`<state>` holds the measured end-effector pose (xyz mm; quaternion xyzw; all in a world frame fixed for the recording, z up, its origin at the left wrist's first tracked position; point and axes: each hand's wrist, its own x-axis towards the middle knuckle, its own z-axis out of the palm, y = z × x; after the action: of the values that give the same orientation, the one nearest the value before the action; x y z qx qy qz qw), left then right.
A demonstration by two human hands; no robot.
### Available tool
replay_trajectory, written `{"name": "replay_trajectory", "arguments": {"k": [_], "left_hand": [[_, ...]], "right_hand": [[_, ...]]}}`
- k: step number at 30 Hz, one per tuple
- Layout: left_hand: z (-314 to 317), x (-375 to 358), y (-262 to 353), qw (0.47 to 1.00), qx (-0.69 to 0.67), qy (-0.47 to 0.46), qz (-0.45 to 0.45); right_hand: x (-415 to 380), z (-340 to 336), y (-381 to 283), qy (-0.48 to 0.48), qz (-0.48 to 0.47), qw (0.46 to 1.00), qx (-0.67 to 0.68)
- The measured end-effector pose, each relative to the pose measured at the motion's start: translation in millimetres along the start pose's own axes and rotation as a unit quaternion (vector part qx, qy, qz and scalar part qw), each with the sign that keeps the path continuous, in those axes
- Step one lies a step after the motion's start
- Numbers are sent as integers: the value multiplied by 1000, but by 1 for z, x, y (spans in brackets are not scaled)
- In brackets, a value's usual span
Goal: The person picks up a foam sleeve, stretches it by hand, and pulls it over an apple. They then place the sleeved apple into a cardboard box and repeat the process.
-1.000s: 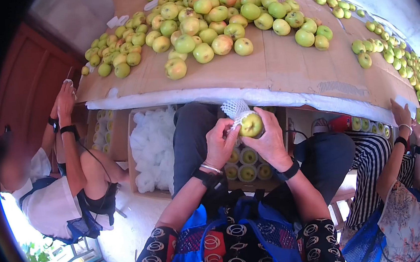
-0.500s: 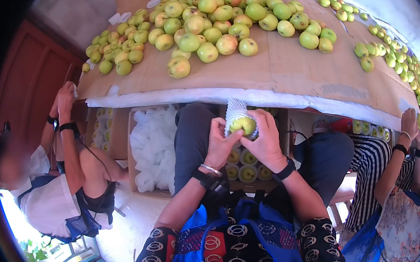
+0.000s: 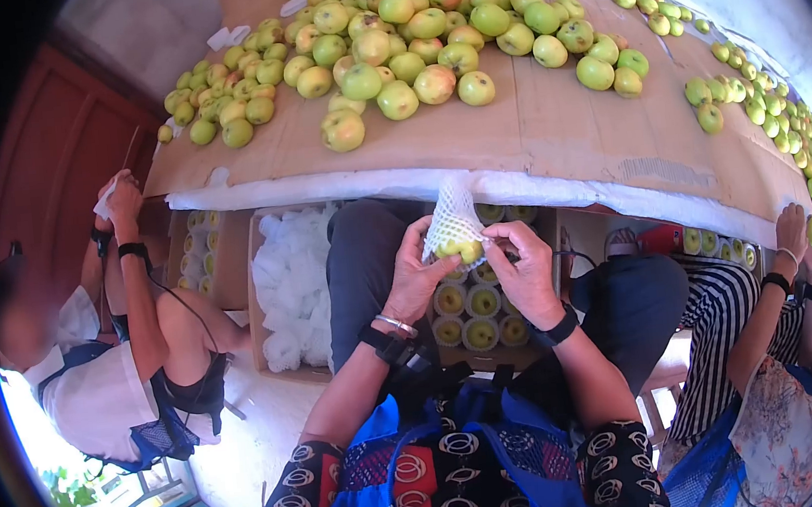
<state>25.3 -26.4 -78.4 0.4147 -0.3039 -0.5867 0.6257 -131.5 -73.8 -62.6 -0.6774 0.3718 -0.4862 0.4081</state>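
two hands: left hand point(image 3: 415, 274) and right hand point(image 3: 526, 272), each grip pinching the white foam net point(image 3: 451, 217) around an apple point(image 3: 460, 250)
desk: cardboard-covered desk point(image 3: 550, 130) piled with loose apples point(image 3: 388, 47) (green-yellow)
below: box of netted apples point(image 3: 469, 311); box of nets point(image 3: 295, 282)
room: brown door point(image 3: 55, 159) at left

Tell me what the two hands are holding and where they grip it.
Both hold one apple in a white foam net: the left hand grips its left side, the right hand its right side.

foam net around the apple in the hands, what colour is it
White, a mesh foam net over a yellow-green apple; the head view shows it best.
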Motion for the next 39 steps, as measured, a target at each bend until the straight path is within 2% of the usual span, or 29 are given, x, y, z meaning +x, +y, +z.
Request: {"name": "replay_trajectory", "arguments": {"k": [5, 7, 8, 10, 14, 16, 18, 20, 22, 23, 25, 27, 28, 30, 32, 34, 35, 37, 38, 39], "left_hand": [[-4, 1, -5, 1000, 0, 11, -8], [-3, 0, 2, 997, -35, 28, -62], [-2, 1, 2, 997, -35, 29, -62], [2, 3, 2, 997, -62, 43, -3], [-5, 5, -4, 997, -55, 54, 17], [-8, 4, -8, 994, 50, 67, 64], [-10, 4, -10, 990, 102, 74, 67], [-8, 4, -11, 983, 154, 75, 68], [-3, 2, -8, 951, 278, 70, 113], [-1, 1, -6, 951, 278, 69, 113], [4, -2, 3, 900, 377, 77, 203], [12, -10, 18, 880, 408, 74, 231], [16, -14, 25, 859, 437, 70, 255], [24, -18, 34, 851, 443, 60, 274], [25, -20, 35, 842, 449, 52, 293], [25, -21, 35, 812, 457, 54, 359], [27, -23, 35, 812, 457, 53, 360], [33, -29, 36, 770, 520, 78, 361], [35, -32, 36, 770, 520, 76, 362], [39, -35, 35, 797, 496, 54, 339]], "right_hand": [[-2, 1, -13, -46, -48, 997, -34], [-7, 5, -14, -58, -40, 997, -33], [-10, 7, -14, -70, -32, 997, -32], [-14, 11, -10, -73, -15, 997, -26], [-14, 6, -12, -79, -10, 992, -98], [-9, 3, -20, -74, 1, 991, -113], [-6, 5, -27, -95, 5, 980, -173], [-13, 14, -14, -82, 11, 985, -153], [-17, 19, -1, -69, 15, 988, -134], [-18, 20, 5, -56, 33, 991, -121], [-15, 20, 1, -44, 49, 992, -108], [-11, 16, -7, -23, 170, 980, 98], [-10, 15, -6, -23, 169, 980, 98], [-10, 11, -2, -5, 57, 998, 3], [-11, 12, -5, 7, 52, 998, 46], [-12, 10, -10, 11, 64, 995, 71], [-12, 11, -11, 12, 64, 995, 71], [-13, 14, -13, 33, 75, 989, 126], [-12, 14, -10, 36, 74, 989, 126], [-10, 15, -6, 42, 60, 992, 107]]}}
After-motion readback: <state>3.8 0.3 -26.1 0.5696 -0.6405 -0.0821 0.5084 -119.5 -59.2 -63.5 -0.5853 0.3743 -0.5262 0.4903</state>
